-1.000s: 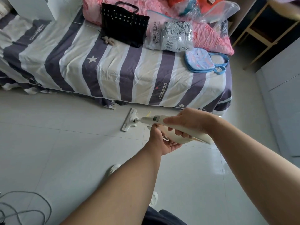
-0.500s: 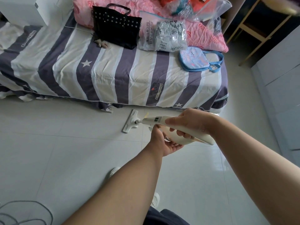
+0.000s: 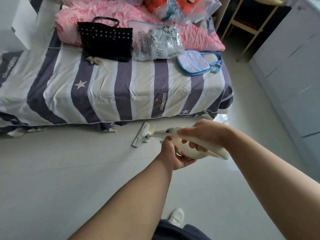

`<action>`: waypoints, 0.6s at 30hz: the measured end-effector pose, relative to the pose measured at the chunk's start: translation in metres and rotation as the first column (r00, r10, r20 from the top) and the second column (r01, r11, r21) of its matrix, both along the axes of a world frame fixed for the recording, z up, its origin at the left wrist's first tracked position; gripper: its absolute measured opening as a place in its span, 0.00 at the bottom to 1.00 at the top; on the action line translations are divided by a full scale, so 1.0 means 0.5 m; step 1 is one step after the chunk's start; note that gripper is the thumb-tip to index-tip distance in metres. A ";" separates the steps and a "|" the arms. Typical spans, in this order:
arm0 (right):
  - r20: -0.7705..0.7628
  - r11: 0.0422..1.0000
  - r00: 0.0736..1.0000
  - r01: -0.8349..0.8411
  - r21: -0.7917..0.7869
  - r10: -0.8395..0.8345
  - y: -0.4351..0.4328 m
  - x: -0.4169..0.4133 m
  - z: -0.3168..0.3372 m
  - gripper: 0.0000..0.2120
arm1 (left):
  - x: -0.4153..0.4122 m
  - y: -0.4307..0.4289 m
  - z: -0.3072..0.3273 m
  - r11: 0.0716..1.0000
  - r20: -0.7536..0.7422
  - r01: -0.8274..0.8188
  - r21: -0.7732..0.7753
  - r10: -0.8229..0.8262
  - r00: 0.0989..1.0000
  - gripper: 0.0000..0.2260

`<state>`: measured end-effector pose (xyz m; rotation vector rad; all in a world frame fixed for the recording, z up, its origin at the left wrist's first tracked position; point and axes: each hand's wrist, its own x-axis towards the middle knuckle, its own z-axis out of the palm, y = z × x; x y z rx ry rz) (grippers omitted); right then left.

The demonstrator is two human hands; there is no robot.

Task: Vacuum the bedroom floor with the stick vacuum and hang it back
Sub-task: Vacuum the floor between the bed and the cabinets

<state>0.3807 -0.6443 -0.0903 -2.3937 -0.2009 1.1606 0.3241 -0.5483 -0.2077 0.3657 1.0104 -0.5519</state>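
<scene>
At the upper left of the frame stands a white box (image 3: 20, 26), against the bed (image 3: 103, 94), whose cover has purple, white and beige stripes with white stars. Its hem hangs down to the pale tiled floor (image 3: 69, 170). On the bed, left of centre, a black studded handbag (image 3: 105, 44) leans on a rolled pink quilt (image 3: 121, 16). Just right of it lies a clear plastic package (image 3: 161, 44) of folded grey cloth, and further right a light blue pouch (image 3: 194, 63) with blue straps near the bed's corner.

Below the bed's hem, at centre frame, the floor head (image 3: 141, 137) of the stick vacuum (image 3: 173, 131) lies flat on the tiles, just beside the hanging cover. The cream body rises toward the camera. The left hand (image 3: 174, 153) cups the body from underneath, fingers curled round it. The right hand (image 3: 206, 134) grips the handle from above, fingers wrapped under it.

At bottom centre a white shoe (image 3: 176, 217) shows on the floor. At upper right stands a wooden frame (image 3: 249, 28), and along the right edge a white cabinet (image 3: 294, 66).
</scene>
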 end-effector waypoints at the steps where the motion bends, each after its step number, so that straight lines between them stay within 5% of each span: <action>1: -0.005 1.000 1.000 0.019 0.005 -0.019 0.008 -0.004 0.001 0.26 | -0.002 0.010 0.003 1.000 0.003 0.022 -0.002 -0.022 1.000 0.21; 18: -0.029 0.898 0.898 0.440 0.020 -0.439 0.202 -0.151 0.009 0.25 | -0.074 0.235 0.035 0.929 0.089 0.370 0.011 -0.370 0.925 0.17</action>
